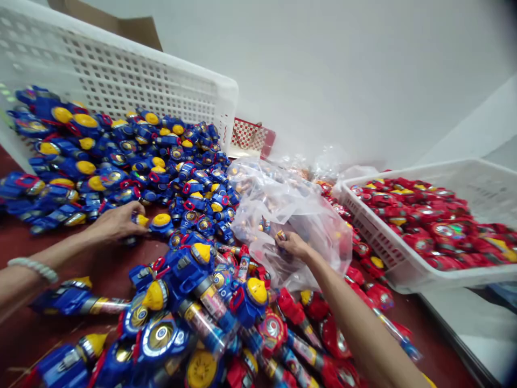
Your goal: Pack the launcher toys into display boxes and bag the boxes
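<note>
My left hand (115,222), with a pale bead bracelet (34,268) on its wrist, is closed around a blue toy with a yellow cap (141,220), mostly hidden by the fingers. Just right of it lies another blue toy (161,223). My right hand (294,245) reaches into the mouth of a clear plastic bag (307,221). Its fingers pinch a small tube-like piece (281,235) with a yellowish, dark-banded end. In front of both hands, finished-looking blue toys (194,264) and red toys (291,307) with clear, label-wrapped tubes attached lie heaped together.
A white perforated basket (153,75) at left lies tipped, blue toys spilling onto the dark red table (92,253). A white basket (420,277) at right holds red toys (428,221). Behind the bag is a red-and-white checked box (250,134); a cardboard box (133,29) stands behind the left basket.
</note>
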Motion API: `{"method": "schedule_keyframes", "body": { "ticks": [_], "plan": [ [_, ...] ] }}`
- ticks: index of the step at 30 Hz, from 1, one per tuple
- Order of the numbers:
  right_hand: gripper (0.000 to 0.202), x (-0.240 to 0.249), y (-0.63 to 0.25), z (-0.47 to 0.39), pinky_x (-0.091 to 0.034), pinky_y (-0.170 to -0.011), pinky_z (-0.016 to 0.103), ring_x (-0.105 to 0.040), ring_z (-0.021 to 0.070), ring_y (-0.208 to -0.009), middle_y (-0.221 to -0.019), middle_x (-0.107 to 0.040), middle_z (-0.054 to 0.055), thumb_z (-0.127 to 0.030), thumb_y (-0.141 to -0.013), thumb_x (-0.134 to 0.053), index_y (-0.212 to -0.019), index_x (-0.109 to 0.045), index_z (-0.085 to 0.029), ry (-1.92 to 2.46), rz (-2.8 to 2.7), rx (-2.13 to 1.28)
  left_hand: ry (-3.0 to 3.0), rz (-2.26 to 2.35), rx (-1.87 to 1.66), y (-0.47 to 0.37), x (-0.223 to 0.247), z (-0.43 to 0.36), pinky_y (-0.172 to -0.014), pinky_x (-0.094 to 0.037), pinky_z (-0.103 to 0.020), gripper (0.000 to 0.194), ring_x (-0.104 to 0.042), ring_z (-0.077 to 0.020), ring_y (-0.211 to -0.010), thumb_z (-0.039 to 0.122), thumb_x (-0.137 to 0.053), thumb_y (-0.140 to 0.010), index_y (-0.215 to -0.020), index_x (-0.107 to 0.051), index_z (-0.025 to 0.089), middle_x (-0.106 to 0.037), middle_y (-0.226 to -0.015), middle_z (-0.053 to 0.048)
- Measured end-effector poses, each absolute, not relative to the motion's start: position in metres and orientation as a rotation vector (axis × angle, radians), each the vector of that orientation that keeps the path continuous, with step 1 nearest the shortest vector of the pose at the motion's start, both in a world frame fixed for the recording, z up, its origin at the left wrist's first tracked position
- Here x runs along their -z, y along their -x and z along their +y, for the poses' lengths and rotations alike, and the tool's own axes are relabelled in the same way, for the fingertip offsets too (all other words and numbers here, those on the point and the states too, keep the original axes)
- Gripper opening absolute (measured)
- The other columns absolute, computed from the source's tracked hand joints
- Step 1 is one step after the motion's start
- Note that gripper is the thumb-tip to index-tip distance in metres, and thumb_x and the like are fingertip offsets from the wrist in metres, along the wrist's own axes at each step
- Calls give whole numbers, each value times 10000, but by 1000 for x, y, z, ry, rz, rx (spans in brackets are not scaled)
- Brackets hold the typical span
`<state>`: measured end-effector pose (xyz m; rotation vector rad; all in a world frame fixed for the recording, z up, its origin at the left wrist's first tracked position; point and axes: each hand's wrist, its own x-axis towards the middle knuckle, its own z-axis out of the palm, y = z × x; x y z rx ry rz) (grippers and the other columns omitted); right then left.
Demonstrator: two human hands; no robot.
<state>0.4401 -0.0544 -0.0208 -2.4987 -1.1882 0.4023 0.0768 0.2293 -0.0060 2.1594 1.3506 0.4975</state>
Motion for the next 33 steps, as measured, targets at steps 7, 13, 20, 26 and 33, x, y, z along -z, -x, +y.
{"method": "schedule_keyframes", "body": {
  "ticks": [7,13,20,26,33],
  "plan": [
    [196,-10,-402,-91,-488,-767,319,-616,172,-832,-931,-649,62,-274,-941,-497,-1033,-595,-133,2498,-1139,-194,-1376,1240,-964,-36,-44,166,-515,-429,-179,537,-567,-109,-626,293,-801,-453,-951,-629,187,-640,-807,39],
    [388,-73,-288,-123,-471,-836,374,-605,251,-1016,-1164,-617,105,-406,-962,-382,-1299,-423,-219,2139,-1398,15,-1087,836,-901,-23,-90,77,-456,-500,-189,508,-570,-86,-523,285,-857,-526,-934,-566,201,-595,-709,55],
    [257,-72,-162,-135,-531,-729,342,-643,235,-892,-1036,-652,101,-231,-943,-436,-1194,-486,-208,1759,-1762,128,-1017,636,-732,-30,-88,6,-383,-456,-165,533,-543,-84,-503,300,-839,-598,-1024,-526,230,-570,-751,25],
    [266,-52,-155,-137,-524,-754,368,-624,249,-925,-1023,-634,113,-205,-942,-420,-1200,-470,-168,1739,-1720,266,-1005,638,-738,-33,-74,-11,-289,-326,-127,504,-460,-59,-434,345,-814,-632,-1015,-499,254,-525,-718,48],
    [197,-66,-161,-136,-406,-566,229,-496,124,-623,-777,-553,11,-362,-951,-441,-1001,-543,-202,1646,-1417,-612,-1386,678,-1027,-30,-63,-23,-490,-441,-196,339,-505,-92,-563,340,-744,-712,-976,-543,270,-527,-757,30]
  ]
}}
